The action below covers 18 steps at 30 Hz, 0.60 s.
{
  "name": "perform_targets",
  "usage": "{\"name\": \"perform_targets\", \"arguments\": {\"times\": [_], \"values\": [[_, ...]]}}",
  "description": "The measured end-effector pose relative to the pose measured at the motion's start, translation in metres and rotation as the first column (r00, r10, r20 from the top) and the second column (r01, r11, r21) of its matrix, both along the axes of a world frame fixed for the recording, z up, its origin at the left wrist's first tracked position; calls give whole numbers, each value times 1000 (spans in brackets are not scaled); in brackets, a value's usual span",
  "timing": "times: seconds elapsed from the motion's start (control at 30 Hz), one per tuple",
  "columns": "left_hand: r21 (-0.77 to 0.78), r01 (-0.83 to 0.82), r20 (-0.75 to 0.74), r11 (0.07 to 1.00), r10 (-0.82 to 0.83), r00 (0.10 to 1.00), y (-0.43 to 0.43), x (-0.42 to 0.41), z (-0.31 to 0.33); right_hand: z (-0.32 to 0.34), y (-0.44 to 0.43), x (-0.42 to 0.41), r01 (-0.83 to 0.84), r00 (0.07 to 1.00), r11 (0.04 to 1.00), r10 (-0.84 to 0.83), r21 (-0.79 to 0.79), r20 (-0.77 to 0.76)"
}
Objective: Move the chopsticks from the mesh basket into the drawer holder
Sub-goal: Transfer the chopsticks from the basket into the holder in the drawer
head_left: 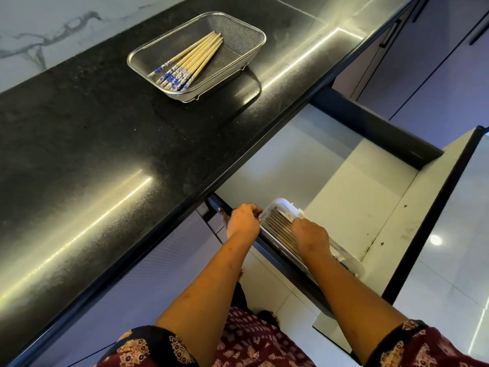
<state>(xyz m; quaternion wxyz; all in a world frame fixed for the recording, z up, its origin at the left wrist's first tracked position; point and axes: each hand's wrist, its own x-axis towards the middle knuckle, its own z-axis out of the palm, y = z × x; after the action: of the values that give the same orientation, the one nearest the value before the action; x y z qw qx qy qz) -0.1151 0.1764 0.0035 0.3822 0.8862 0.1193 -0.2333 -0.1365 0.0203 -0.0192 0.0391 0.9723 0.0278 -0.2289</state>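
A steel mesh basket (239,31) stands on the black countertop and holds several wooden chopsticks (195,55) with blue-patterned ends. Below, in the open drawer (344,181), a white slotted holder (277,207) lies along the left side with several chopsticks (280,226) in it. My left hand (243,221) is curled around the holder's far left corner. My right hand (312,238) lies palm down over the holder, fingers bent onto the chopsticks inside; its fingertips are hidden, so the grip does not show.
The black countertop (105,144) overhangs the drawer's far part. A dark drawer side wall (383,131) runs along the right, the drawer front (436,207) beyond it. Purple cabinet doors (436,62) stand at the upper right, glossy floor tiles (449,260) below.
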Motion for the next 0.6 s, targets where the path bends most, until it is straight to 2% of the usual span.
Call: {"name": "perform_targets", "arguments": {"times": [0.37,0.6], "values": [[12,-3,-2,1000,3,1000,-1,0,2,1,-2,2,-121,992,992,119,42,31],[65,9,7,998,-10,1000,-3,-1,2,1,1,-5,-107,992,993,103,41,74]]}}
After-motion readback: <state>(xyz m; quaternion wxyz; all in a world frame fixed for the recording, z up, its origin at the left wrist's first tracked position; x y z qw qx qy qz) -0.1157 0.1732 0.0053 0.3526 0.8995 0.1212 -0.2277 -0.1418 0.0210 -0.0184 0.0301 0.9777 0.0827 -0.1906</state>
